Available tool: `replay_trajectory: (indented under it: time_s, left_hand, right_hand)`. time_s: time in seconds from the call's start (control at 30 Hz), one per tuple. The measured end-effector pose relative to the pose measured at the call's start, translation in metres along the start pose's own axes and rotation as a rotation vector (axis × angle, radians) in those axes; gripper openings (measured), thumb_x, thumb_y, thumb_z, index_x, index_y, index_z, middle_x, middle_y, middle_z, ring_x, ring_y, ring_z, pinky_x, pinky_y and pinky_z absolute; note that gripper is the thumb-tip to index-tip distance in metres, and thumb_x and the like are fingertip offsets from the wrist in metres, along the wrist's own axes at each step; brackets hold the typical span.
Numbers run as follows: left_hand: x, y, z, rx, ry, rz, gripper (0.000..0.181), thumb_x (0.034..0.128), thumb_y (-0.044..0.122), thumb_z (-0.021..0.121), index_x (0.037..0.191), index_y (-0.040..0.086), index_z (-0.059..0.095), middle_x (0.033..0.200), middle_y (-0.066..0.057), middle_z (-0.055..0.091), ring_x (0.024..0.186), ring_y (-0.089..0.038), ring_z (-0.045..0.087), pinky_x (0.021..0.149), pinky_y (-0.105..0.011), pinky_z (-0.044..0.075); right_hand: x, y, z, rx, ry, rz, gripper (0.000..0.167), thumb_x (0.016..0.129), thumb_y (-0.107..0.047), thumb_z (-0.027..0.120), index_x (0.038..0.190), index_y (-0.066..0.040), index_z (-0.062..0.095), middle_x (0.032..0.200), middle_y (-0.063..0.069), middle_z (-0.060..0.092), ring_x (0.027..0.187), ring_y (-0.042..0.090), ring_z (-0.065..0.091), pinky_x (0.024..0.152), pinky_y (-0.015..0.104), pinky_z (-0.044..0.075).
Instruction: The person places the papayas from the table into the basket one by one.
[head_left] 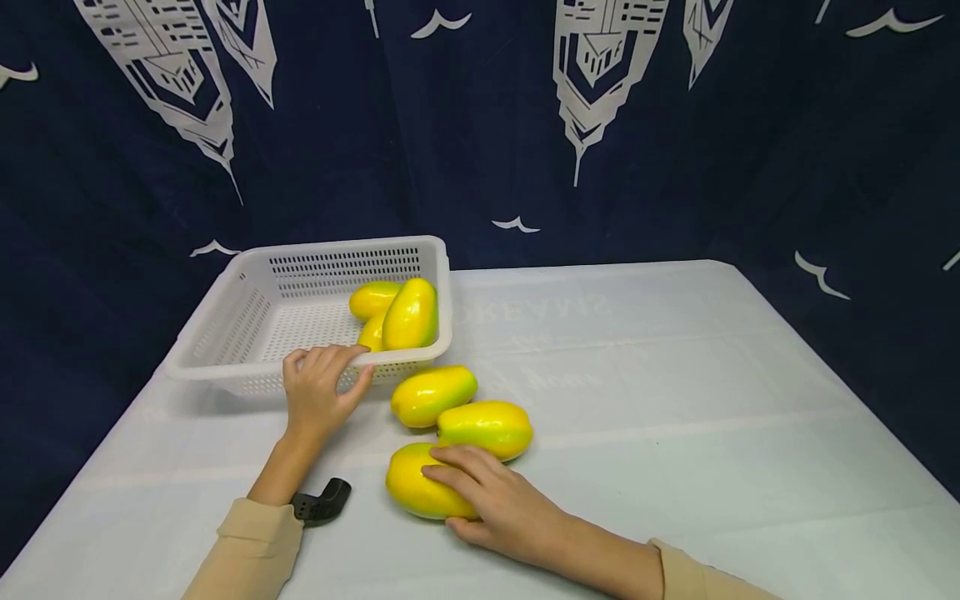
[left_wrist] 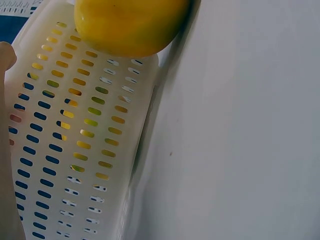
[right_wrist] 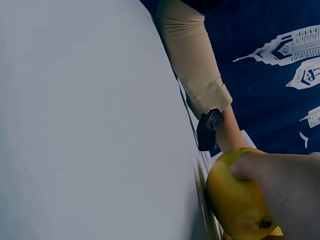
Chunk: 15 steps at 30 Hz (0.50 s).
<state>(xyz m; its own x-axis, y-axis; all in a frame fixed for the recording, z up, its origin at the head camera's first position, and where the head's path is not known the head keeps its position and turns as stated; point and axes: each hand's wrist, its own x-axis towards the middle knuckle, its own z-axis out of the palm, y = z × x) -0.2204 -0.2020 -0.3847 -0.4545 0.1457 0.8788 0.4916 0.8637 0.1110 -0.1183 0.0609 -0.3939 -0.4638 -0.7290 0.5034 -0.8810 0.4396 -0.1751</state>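
Observation:
My right hand (head_left: 510, 508) grips the nearest yellow-green mango (head_left: 423, 483), its fingers over the top and its thumb on the near side. In the right wrist view that mango (right_wrist: 235, 195) shows a dark stem end beneath the hand (right_wrist: 292, 192). Two more mangoes lie just beyond, one (head_left: 486, 427) in the middle and another (head_left: 433, 396) close to the basket. My left hand (head_left: 318, 392) holds the near rim of the white plastic basket (head_left: 217, 371), fingers over the edge and thumb outside. Inside, at the right end, lie three mangoes (head_left: 411, 315), partly overlapping.
A white cloth covers the table (head_left: 675, 400), which extends to the right of the fruit. Behind it hangs a dark blue curtain (head_left: 465, 133) with white building prints. A black band (head_left: 322, 502) sits on the left wrist.

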Motion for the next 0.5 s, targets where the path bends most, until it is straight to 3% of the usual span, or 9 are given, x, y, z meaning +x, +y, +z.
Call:
replay_trajectory:
  time_s: [0.5]
  left_hand:
    - [-0.0007, -0.0001, 0.0001, -0.017, -0.005, -0.016, 0.035, 0.0825, 0.040, 0.048, 0.091, 0.011, 0.066, 0.079, -0.008, 0.067, 0.073, -0.027, 0.056, 0.080, -0.046, 0.029]
  right_hand:
    - [0.0000, -0.0030, -0.0017, -0.012, -0.021, -0.001, 0.059, 0.077, -0.024, 0.068, 0.130, -0.016, 0.043, 0.135, 0.004, 0.043, 0.119, 0.018, 0.046, 0.094, 0.031, 0.045]
